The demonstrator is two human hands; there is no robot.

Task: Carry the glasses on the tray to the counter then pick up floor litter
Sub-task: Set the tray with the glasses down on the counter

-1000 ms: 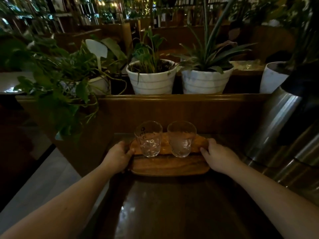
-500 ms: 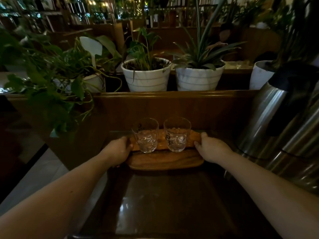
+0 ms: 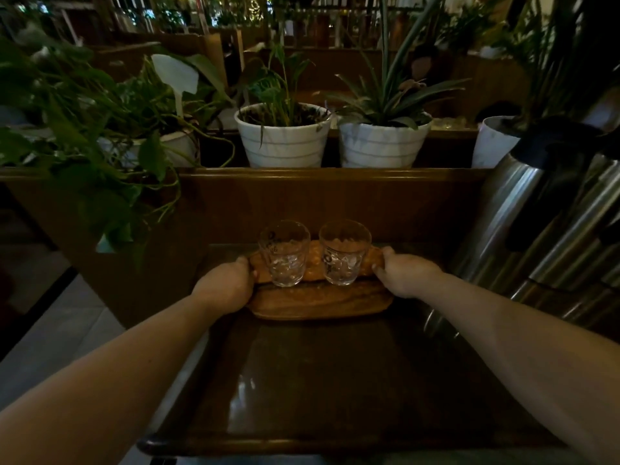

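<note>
Both hands have crept a little further along the tray's ends since a moment ago, while the tray itself sits just where it did. That tray (image 3: pixel 322 298), an oval slab of wood, lies at the far end of the dark glossy worktop (image 3: pixel 335 380), close against the wooden partition (image 3: pixel 335 196). On it stand two glasses (image 3: pixel 284 251), upright, side by side and just apart, both apparently empty. The left hand (image 3: pixel 224 286) is wrapped round the tray's left end and the right hand (image 3: pixel 404 275) round its right end, thumbs on top and fingers curled under, gripping the wood. I'd judge the tray stiff and fairly light, but the glasses are fragile and smooth-bottomed and would slide or tip if it tilts, so holding the two ends and keeping it level looks like the sensible grip. Beyond the partition stand white pots (image 3: pixel 283 137) with plants, and trailing leaves (image 3: pixel 77 129) hang over on the left. On the right a tall steel flask (image 3: pixel 523 229) crowds the worktop and is cut off by the frame. The room is dim: I cannot tell whether the tray is already lifted clear, the marks on the glasses are unreadable, the fingers under the tray are hidden, and no litter shows on the pale floor (image 3: pixel 67 330).
</note>
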